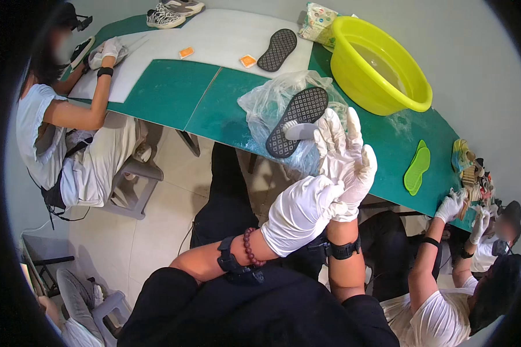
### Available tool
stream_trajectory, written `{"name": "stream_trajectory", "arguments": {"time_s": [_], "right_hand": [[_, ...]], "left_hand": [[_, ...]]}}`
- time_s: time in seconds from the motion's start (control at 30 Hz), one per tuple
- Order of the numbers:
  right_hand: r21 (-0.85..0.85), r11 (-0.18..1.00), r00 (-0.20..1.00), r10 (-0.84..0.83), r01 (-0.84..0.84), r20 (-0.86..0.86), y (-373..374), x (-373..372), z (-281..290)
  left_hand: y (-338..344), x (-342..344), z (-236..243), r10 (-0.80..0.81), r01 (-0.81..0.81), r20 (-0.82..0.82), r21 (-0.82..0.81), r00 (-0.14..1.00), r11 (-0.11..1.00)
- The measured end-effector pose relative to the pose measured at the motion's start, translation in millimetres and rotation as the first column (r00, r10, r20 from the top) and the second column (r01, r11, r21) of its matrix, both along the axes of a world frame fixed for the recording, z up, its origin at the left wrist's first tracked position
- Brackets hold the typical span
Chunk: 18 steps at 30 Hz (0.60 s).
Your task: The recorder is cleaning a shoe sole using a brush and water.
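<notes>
Just beyond the right hand [347, 168], fingers spread wide, lies an insole [298, 121] on plastic; left hand [301, 211] grips its glove cuff, apparently seating it.

Your left hand [302, 211], in a white glove, grips the cuff side of the glove on your right hand [347, 168], whose fingers point up. Just beyond them on the green worktop [173, 92]: a black insole [298, 118] on a clear bag [266, 104], with a white brush [299, 130] on it. Yellow basin [382, 66] with water to the right, second insole [277, 49] farther back, green insoles [416, 168] at right. Other people work at both sides.
</notes>
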State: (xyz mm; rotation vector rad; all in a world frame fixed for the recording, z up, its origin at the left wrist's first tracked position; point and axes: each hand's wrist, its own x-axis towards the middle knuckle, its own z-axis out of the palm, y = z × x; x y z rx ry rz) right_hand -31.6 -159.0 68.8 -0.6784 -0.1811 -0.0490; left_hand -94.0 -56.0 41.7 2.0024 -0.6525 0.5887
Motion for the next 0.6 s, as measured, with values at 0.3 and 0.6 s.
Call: {"name": "stream_trajectory", "arguments": {"time_s": [0.3,0.6], "right_hand": [[0.07,0.987,0.989,0.146,-0.144,-0.022,-2.1,-5.5,-2.1],[0.123,0.958,0.965,0.263,-0.26,-0.004,-6.4,-1.2,-12.7]], "left_hand": [[3.3,4.4,6.9,-0.105,0.103,-0.018,-0.098,0.994,0.99],[-8.3,-17.1,3.8,-0.2,0.198,-0.034,-0.056,0.979,0.979]]}}
